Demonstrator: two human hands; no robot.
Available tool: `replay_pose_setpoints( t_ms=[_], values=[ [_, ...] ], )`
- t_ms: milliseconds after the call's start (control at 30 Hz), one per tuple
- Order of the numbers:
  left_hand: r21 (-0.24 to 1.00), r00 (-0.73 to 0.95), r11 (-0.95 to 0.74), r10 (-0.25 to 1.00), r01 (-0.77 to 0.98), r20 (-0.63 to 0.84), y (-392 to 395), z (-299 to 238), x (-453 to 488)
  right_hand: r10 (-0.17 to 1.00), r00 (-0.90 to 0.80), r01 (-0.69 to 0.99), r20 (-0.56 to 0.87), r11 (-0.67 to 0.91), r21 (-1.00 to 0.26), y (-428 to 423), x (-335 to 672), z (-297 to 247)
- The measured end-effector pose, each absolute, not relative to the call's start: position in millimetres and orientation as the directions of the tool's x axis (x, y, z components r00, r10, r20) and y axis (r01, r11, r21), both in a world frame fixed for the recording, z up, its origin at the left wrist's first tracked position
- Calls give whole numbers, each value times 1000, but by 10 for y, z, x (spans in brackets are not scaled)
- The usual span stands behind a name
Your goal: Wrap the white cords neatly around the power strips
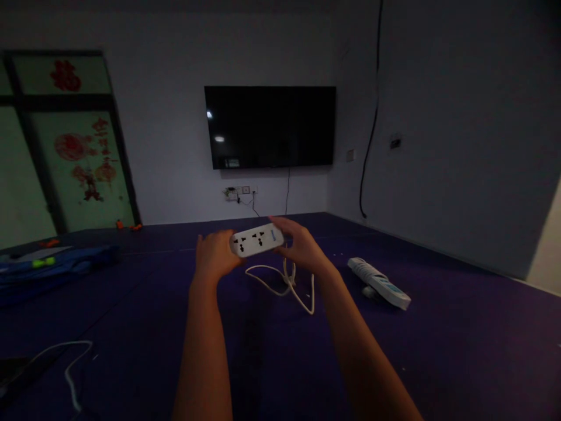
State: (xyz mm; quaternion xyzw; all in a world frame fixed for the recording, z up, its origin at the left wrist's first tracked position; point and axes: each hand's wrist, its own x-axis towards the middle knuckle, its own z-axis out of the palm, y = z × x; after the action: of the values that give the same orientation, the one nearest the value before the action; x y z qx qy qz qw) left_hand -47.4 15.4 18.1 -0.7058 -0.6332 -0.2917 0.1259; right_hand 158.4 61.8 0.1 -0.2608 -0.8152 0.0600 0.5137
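A white power strip with two visible sets of sockets and a blue label is held up in front of me, slightly tilted with its right end higher. My left hand grips its left end. Around the right end close the fingers of my right hand. A white cord hangs in loops below the strip, partly behind my right hand and forearm. To the right, a second white power strip lies on the purple floor with its cord wrapped round one end.
A blue cloth lies at the left, near a white cable. On the far wall hangs a television above wall sockets. A black cable runs down the right wall. The purple mat floor spreads all round.
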Motion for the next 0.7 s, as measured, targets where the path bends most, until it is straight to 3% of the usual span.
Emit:
replay_pose_setpoints(
  t_ms=[133,233,400,700],
  values=[
    [298,-112,-137,719,945,686,102,245,-448,687,-185,275,703,723,-634,698,1648,-72],
    [434,-286,-102,616,895,734,67,265,-414,799,-285,264,529,596,-758,773,1659,-158],
    [613,-488,-128,489,780,723,-12,288,-392,762,-488,338,426,615,-713,841,1594,-254],
    [706,-596,-270,390,654,702,-9,292,-465,766,-533,353,359,588,-728,885,1423,-337]
  ],
)
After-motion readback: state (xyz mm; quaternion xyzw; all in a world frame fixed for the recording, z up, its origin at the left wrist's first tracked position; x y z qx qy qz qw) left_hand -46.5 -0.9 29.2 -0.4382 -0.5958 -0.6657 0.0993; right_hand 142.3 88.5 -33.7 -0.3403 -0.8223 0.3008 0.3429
